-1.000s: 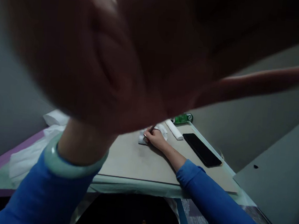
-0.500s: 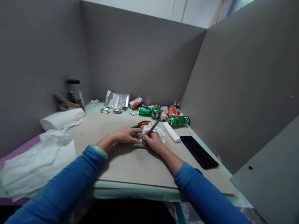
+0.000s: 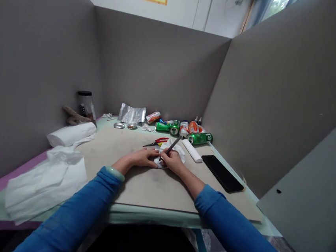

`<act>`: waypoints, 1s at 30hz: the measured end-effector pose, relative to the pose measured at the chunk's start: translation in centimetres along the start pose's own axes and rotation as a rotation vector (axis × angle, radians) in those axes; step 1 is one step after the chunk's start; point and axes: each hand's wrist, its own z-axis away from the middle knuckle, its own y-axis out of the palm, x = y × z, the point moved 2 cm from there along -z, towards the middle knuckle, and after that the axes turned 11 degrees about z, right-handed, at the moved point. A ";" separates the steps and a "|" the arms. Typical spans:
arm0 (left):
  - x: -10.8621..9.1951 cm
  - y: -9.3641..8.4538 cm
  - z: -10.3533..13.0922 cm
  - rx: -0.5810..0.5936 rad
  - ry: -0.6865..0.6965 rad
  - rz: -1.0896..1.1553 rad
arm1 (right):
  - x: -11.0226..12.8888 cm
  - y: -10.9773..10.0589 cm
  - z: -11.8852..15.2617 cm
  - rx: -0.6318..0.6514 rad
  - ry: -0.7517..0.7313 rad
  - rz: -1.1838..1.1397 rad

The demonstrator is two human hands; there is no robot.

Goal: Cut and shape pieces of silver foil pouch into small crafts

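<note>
My right hand (image 3: 173,159) is closed around a slim dark pen-like tool (image 3: 174,143), its shaft leaning up and to the right. The tool's tip points down at a crumpled white tissue (image 3: 181,152) lying on the board. From the left, my left hand (image 3: 144,157) lies low with its fingers stretched out, the fingertips on the tissue's near-left edge. Whatever small piece may be beneath the fingertips is hidden. Just behind my hands are needle-nose pliers (image 3: 158,142) with red and yellow handles.
A beige board (image 3: 155,192) covers the table's middle. At the back lie several crushed cans (image 3: 200,138), a silver metal sheet (image 3: 132,114) and can ends (image 3: 119,125). A white bar (image 3: 192,150) and black phone (image 3: 222,174) lie right; paper towels (image 3: 47,177) and a jar (image 3: 86,104) left.
The view has shifted slightly. My left hand has drawn a little toward me, showing more of the pliers' jaws. My right hand keeps the tool at the tissue.
</note>
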 end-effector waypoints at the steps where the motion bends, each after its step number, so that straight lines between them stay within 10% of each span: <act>1: 0.0 0.0 0.0 -0.006 -0.004 0.002 | 0.0 0.0 0.0 0.007 -0.005 0.002; 30: 0.8 0.1 -0.4 0.034 -0.019 -0.007 | -0.3 0.2 0.0 0.058 -0.073 0.091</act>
